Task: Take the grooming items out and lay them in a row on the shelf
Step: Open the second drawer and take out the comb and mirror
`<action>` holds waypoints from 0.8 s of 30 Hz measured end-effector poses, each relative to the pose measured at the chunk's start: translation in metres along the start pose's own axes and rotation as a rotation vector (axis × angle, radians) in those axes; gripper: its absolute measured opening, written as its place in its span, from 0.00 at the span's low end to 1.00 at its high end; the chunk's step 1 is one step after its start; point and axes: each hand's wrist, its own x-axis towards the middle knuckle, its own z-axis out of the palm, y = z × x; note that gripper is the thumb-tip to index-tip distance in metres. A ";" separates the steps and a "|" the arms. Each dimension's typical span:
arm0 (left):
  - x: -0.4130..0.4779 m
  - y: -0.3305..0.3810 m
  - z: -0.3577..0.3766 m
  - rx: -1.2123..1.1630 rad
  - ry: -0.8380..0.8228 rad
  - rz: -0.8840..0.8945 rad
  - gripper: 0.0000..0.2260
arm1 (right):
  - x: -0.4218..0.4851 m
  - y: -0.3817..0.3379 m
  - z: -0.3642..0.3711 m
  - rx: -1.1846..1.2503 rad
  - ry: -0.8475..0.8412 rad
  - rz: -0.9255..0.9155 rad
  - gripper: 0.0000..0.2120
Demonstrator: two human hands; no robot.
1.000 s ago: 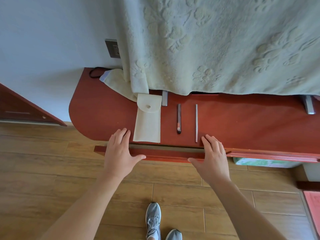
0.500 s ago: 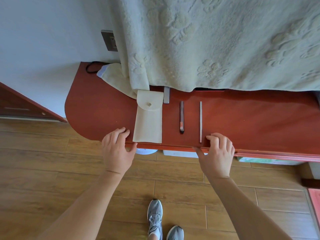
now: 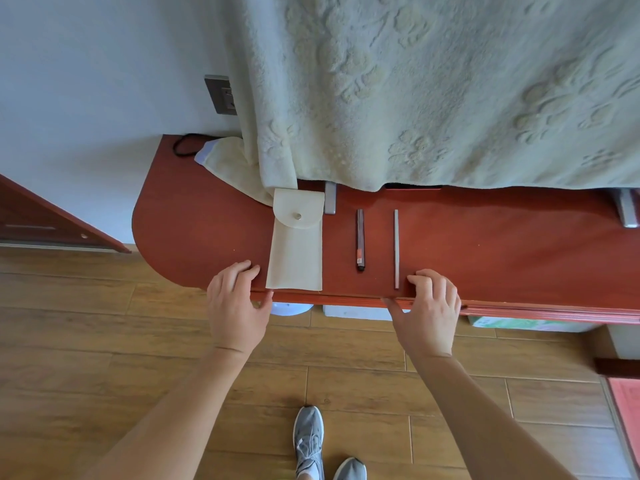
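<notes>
Shelf, red-brown wood, rounded at its left end, fixed against a pale wall; carries the items below.

Pouch, cream fabric, flat, rectangular, rounded flap fastened by one snap; lies lengthwise from back to front, its near end at the shelf's front edge.

Stick, slim, dark brown, just right of the pouch and parallel to it, apart from it.

Strip, thin, grey, metal-looking, right of the stick, parallel, its near end close to the front edge. What kind of tool each of the two is cannot be told.

Left hand: fingers curled over the front edge, thumb under it, gripping the shelf; fingertips just left of the pouch's near left corner, holding none of the items.

Right hand: same grip on the front edge, thumb stretched along the edge's face; fingertips just right of the strip's near end; contact with it cannot be told.

Pouch, stick and strip all lie between the two hands.

Blanket, pale green, embossed paw prints, hangs over the shelf's back.

Shoes, grey, on a wooden plank floor.
</notes>
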 end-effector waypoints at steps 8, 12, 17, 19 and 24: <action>0.002 0.017 -0.041 -0.146 -0.199 -0.055 0.38 | -0.001 -0.008 -0.043 -0.007 -0.310 -0.024 0.34; 0.010 0.038 -0.062 -0.147 -0.228 -0.044 0.38 | 0.000 -0.015 -0.067 0.047 -0.406 -0.028 0.36; 0.014 0.087 -0.086 -0.174 -0.256 0.072 0.39 | 0.001 -0.011 -0.105 0.094 -0.439 -0.035 0.40; 0.016 0.111 -0.091 -0.137 -0.272 0.125 0.39 | 0.003 -0.003 -0.123 0.094 -0.431 -0.057 0.40; 0.010 0.187 -0.093 -0.126 -0.317 0.169 0.38 | 0.009 0.039 -0.175 0.092 -0.387 -0.078 0.37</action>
